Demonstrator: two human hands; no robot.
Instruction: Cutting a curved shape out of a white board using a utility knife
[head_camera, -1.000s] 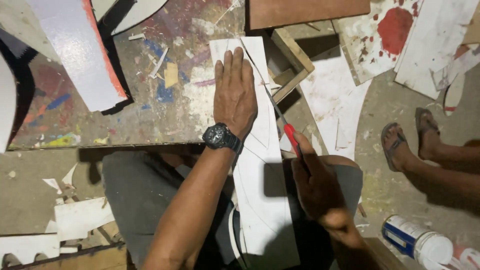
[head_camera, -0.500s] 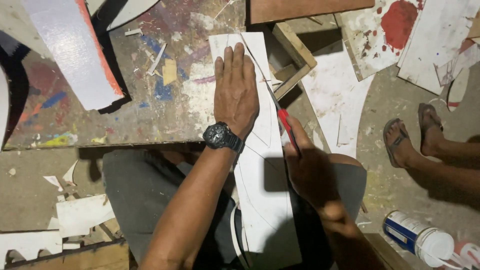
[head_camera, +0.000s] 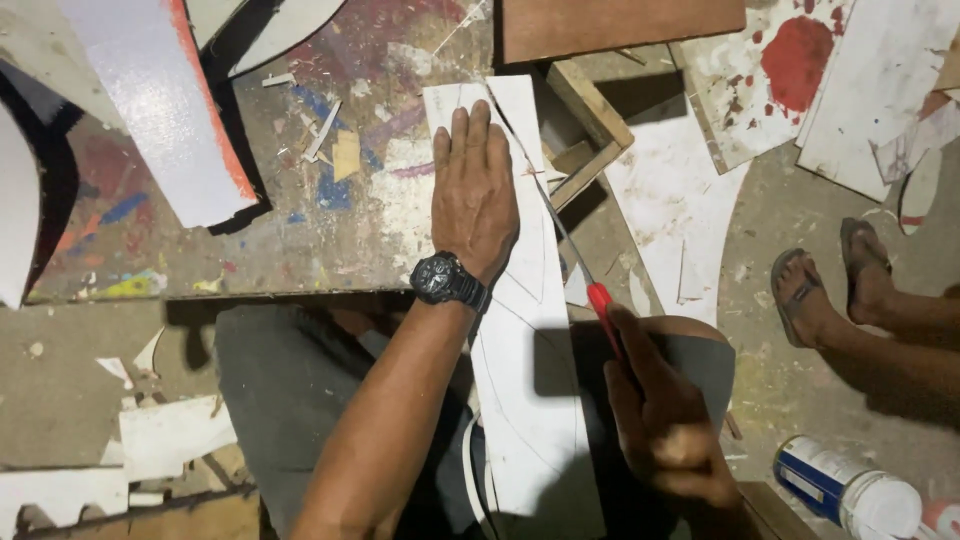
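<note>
Paint-stained work board (head_camera: 250, 240), one: the largest surface, filling the view from 9 to 12 o'clock, smeared with red, blue and yellow.

White panel with a red edge (head_camera: 160, 110), one: lies tilted on the board toward 10 o'clock.

Long white sheet (head_camera: 525, 400), one: runs from the 12 o'clock middle of the view down to 6 o'clock, its far end on the board, its near end over the person's lap. Curved pencil lines cross it.

White offcuts (head_camera: 670, 210), several: scattered from 1 to 3 o'clock, one with a red blot.

Wooden frame piece (head_camera: 590, 120), one: just beside the sheet's far end, at its 2 o'clock.

Sandalled feet (head_camera: 830, 280) of another person, two: at 3 o'clock.

Left hand (head_camera: 475, 195), one: pressed flat on the sheet, fingers together and pointing to 12 o'clock, holding nothing. A black wristwatch (head_camera: 448, 280) sits on its wrist.

Right hand (head_camera: 665, 415), one: at 5 o'clock, fingers closed round the red handle of the cutting tool.

Blue-and-white can (head_camera: 845, 490), one: lying on the floor at 4 o'clock.

Cutting tool (head_camera: 590, 285), one: thin blade with red handle, slanting from the right hand toward 11 o'clock along the sheet's right edge, at 4 o'clock of the left hand.
</note>
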